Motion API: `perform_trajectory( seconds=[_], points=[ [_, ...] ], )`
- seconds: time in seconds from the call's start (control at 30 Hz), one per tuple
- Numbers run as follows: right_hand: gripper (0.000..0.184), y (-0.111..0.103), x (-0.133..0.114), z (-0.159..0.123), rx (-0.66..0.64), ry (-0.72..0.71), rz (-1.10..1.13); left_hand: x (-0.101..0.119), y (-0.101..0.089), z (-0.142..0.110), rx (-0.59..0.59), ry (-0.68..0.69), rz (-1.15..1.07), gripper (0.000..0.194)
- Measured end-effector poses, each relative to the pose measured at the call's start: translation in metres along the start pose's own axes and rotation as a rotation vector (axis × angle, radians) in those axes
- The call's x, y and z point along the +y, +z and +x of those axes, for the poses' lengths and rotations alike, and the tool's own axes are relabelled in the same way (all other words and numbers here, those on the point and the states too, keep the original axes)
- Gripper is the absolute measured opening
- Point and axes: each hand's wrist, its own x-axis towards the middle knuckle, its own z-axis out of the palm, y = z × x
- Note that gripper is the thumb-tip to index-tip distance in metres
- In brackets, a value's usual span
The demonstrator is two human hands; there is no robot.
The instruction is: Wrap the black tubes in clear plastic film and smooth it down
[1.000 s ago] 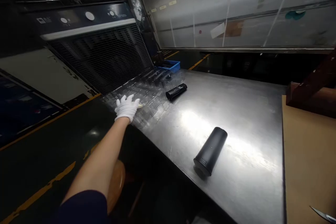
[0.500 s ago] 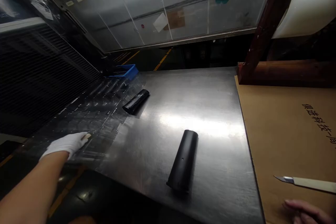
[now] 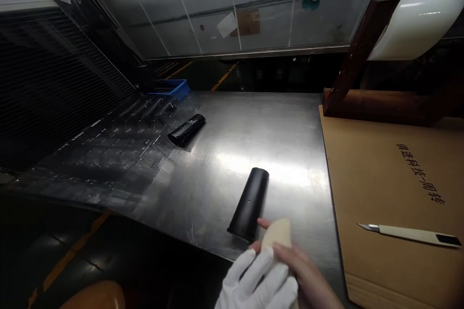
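Head view: a cream-coloured, rounded piece point(image 3: 278, 231) was held near the front edge of a grey metal table point(image 3: 275, 118).
The bare right hand point(image 3: 308, 270) gripped it between thumb and fingers; the white-gloved left hand point(image 3: 258, 284) curled over its lower part, though whether that one gripped too could not be told. Just beside lay a matt black tube-shaped part point(image 3: 249, 203); farther right, a cream-handled knife point(image 3: 408, 234) rested on brown cardboard point(image 3: 366, 169).

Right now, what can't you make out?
All head view:
- Lower part of beige piece: mostly hidden by gloved left hand and bare right hand.
- Left wrist: cut off by bottom edge.
- Marking on far black part: too small.
- Blue bin contents: too dark, small.
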Motion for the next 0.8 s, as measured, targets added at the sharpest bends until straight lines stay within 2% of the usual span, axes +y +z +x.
perform_trajectory(
  seconds=[0.07, 0.13, 0.17, 0.23, 0.27, 0.33, 0.37, 0.4, 0.47, 0.53, 0.63, 0.7, 0.8],
  points=[
    [0.059, -0.019, -0.007, -0.003, 0.152, -0.12, -0.258, -0.01, 0.011, -0.017, -0.05, 0.042, 0.063, 0.066],
    [0.056, -0.048, -0.018, -0.004, 0.327, -0.33, -0.673, -0.02, 0.018, -0.018, -0.107, 0.059, 0.191, 0.095],
    [0.054, -0.063, -0.023, -0.003, 0.415, -0.442, -0.915, -0.024, 0.021, -0.015, -0.134, 0.049, 0.277, 0.102],
    [0.054, -0.088, -0.028, 0.001, 0.537, -0.613, -1.364, -0.03, 0.028, -0.005, -0.137, -0.024, 0.366, 0.093],
    [0.056, -0.096, -0.027, 0.003, 0.548, -0.66, -1.541, -0.031, 0.033, 0.0, -0.127, -0.049, 0.358, 0.087],
    [0.058, -0.103, -0.024, 0.006, 0.507, -0.701, -1.757, -0.029, 0.044, 0.005, -0.137, -0.049, 0.279, 0.077],
    [0.057, -0.101, -0.021, 0.006, 0.478, -0.719, -1.785, -0.026, 0.049, 0.004, -0.155, -0.035, 0.236, 0.073],
    [0.056, -0.097, -0.02, 0.005, 0.456, -0.74, -1.758, -0.021, 0.053, 0.002, -0.174, -0.02, 0.201, 0.069],
    [0.056, -0.084, -0.02, 0.0, 0.438, -0.774, -1.571, -0.012, 0.056, -0.009, -0.204, 0.006, 0.165, 0.062],
    [0.064, -0.069, -0.024, -0.006, 0.419, -0.748, -1.262, -0.005, 0.052, -0.025, -0.216, 0.055, 0.174, 0.061],
    [0.074, -0.053, -0.035, -0.013, 0.388, -0.615, -0.727, -0.005, 0.04, -0.059, -0.221, 0.199, 0.209, 0.07],
    [0.065, -0.05, -0.039, -0.016, 0.316, -0.524, -0.445, -0.01, 0.034, -0.082, -0.234, 0.268, 0.16, 0.075],
    [0.043, -0.052, -0.037, -0.02, 0.211, -0.458, -0.18, -0.019, 0.03, -0.109, -0.323, 0.161, -0.12, 0.078]
  ],
)
